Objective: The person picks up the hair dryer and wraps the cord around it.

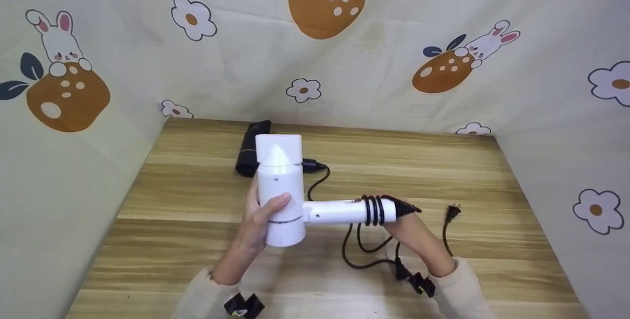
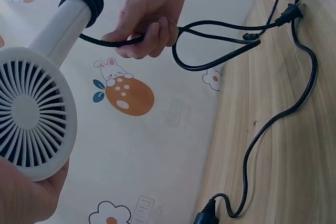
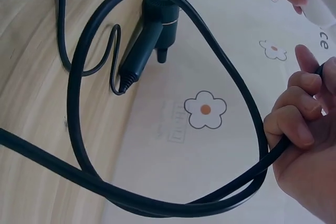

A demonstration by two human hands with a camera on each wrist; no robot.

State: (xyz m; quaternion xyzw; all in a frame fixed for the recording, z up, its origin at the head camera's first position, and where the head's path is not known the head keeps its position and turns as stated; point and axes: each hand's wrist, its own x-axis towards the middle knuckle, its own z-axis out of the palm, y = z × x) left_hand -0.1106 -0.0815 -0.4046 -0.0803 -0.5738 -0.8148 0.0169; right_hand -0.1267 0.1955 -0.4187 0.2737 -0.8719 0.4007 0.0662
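At left, a dark hair dryer (image 1: 246, 149) lies on the wood-grain table (image 1: 172, 201). Our left hand (image 1: 258, 220) grips the white hair dryer (image 1: 280, 181) in mid-air; farther right, our right hand (image 2: 149, 22) curls around its black cord (image 3: 75, 103). We judge slack could let the coils (image 1: 374, 210) slide off the handle (image 1: 337, 211). Smooth plastic, round slatted grille (image 2: 26, 111), rubbery-looking cord.

Both hands gripping

The left hand (image 1: 261, 218) clasps the white hair dryer (image 1: 290, 183) at the barrel's left side, its thumb (image 1: 277, 204) laid across the front. The right hand (image 3: 304, 119) is beside the dryer's handle end, fingers (image 3: 294, 100) curled round the black cord (image 3: 74, 103). Pale sleeves (image 1: 462, 292) cover both forearms (image 1: 230, 266), which slant up from below the dryer.
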